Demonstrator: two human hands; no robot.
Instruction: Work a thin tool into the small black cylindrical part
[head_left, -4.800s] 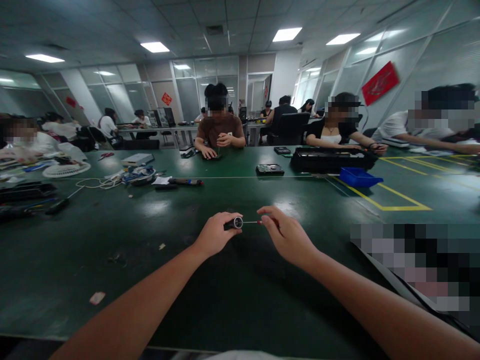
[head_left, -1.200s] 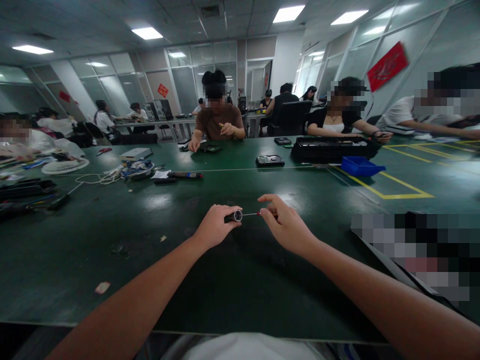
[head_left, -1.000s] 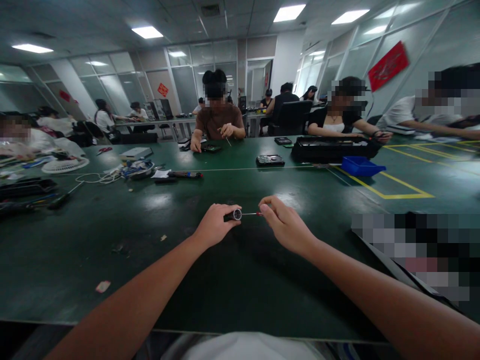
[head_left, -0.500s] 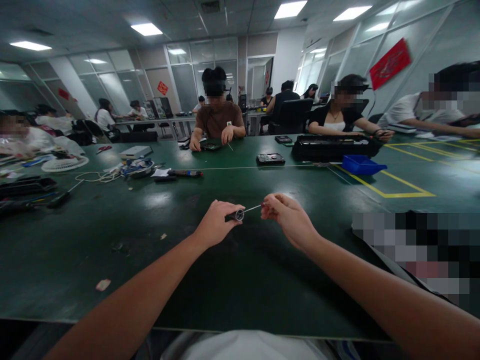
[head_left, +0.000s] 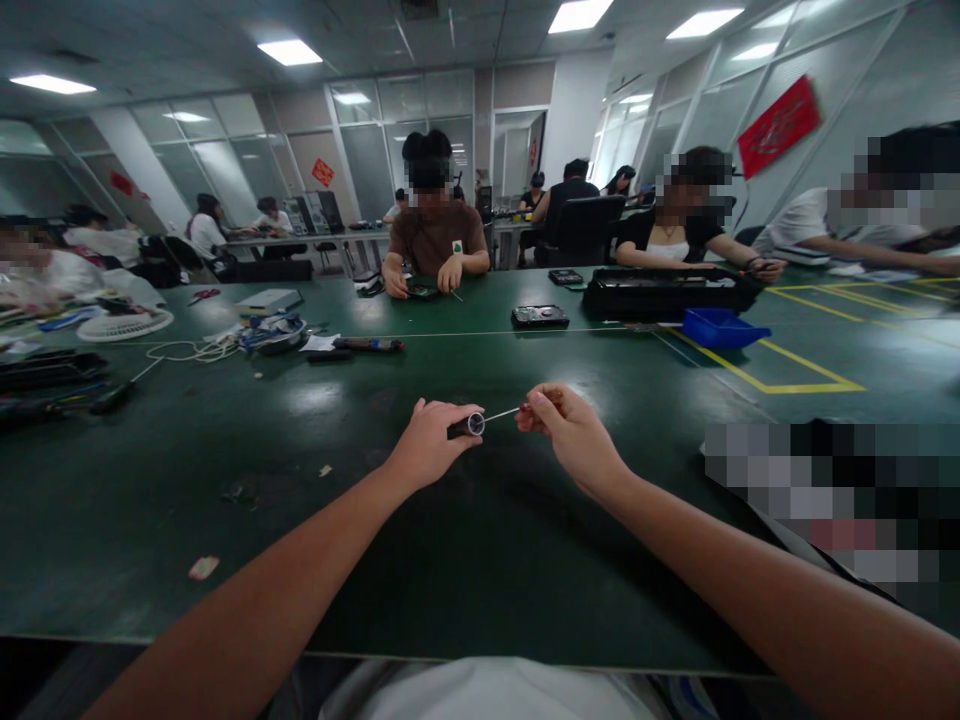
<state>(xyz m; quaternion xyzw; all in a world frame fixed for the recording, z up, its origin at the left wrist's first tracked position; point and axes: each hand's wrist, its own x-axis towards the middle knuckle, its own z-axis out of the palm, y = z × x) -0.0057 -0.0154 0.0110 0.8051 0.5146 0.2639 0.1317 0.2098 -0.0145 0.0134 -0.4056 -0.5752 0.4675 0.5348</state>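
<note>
Above the green table [head_left: 525,600], my left hand [head_left: 429,442] is closed around a small black cylindrical part [head_left: 475,425] with a pale ring at its end. Its exact kind is not clear, and the fingers cover much of its body. My right hand [head_left: 576,432] pinches a thin screwdriver [head_left: 501,414] with a reddish handle mostly hidden by the fingers. The metal shaft points left, and its tip meets the ringed end of the part; whether it goes inside is too small to tell.
Past my hands lie a dark pen-like tool [head_left: 371,345], a cable bundle [head_left: 271,335] and a hard drive [head_left: 540,317]. A blue tray [head_left: 724,328] stands right, before a long black unit [head_left: 667,293]. A co-worker [head_left: 435,240] sits opposite. Small scraps [head_left: 203,568] lie left.
Both hands have shifted very slightly left in view, along with the whole scene. The ringed end of the part faces me a little more. The grips look the same.
</note>
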